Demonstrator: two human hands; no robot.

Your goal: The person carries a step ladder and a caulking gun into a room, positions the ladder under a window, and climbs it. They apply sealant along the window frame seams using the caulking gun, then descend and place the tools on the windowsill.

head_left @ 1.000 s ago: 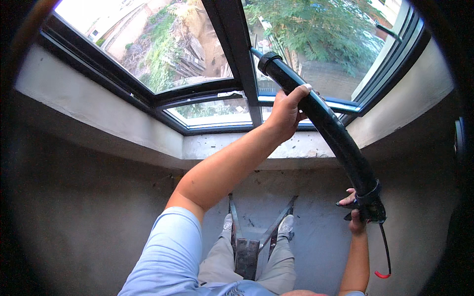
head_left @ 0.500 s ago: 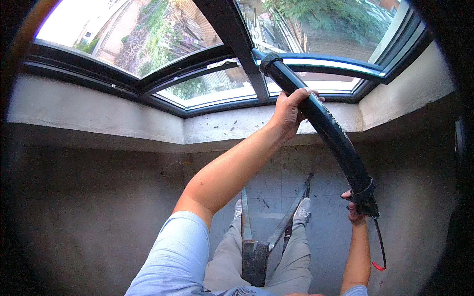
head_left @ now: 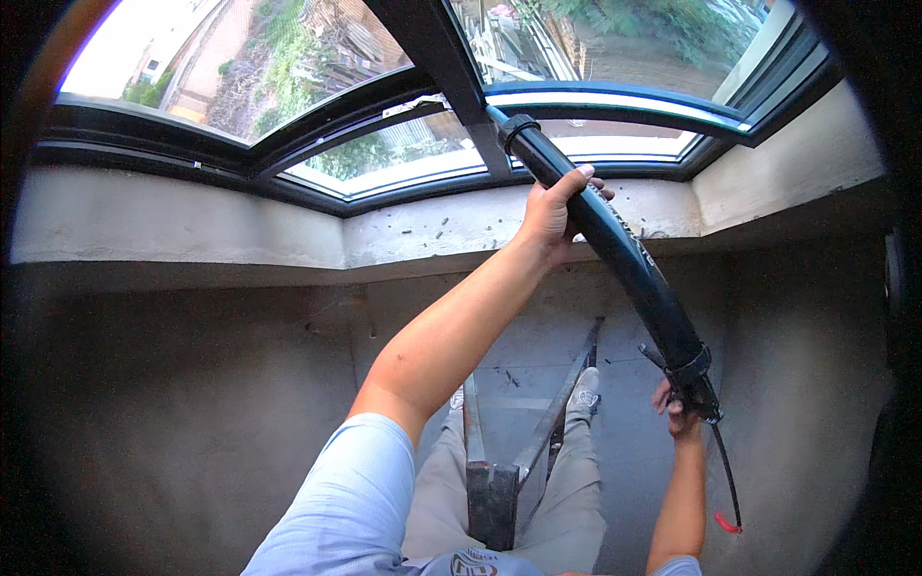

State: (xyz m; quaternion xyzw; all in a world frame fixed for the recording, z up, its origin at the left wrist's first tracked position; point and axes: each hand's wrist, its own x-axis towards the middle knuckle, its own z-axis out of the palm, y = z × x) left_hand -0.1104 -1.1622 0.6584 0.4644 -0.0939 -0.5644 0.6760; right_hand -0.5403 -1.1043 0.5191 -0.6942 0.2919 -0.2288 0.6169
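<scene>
A long black caulking gun slants from the window frame down to the lower right. My left hand is wrapped around the upper part of its barrel, thumb on top. At the rear end, my right hand grips the handle, partly hidden under the gun, with some fingers loosened off the trigger. The thin nozzle points at the joint beside the dark window post; the exact contact is too small to tell. A plunger rod with a red hooked end hangs out behind.
Dark window frames with glass panes stand ahead. Below them runs a pale sill with scattered dark crumbs. A stepladder or stand with slanting legs is between my legs, above a grey floor. Walls rise on both sides.
The trigger now stands out from the handle, and my right fingers have eased off it. The view has shifted slightly; my left hand keeps its hold on the barrel.
</scene>
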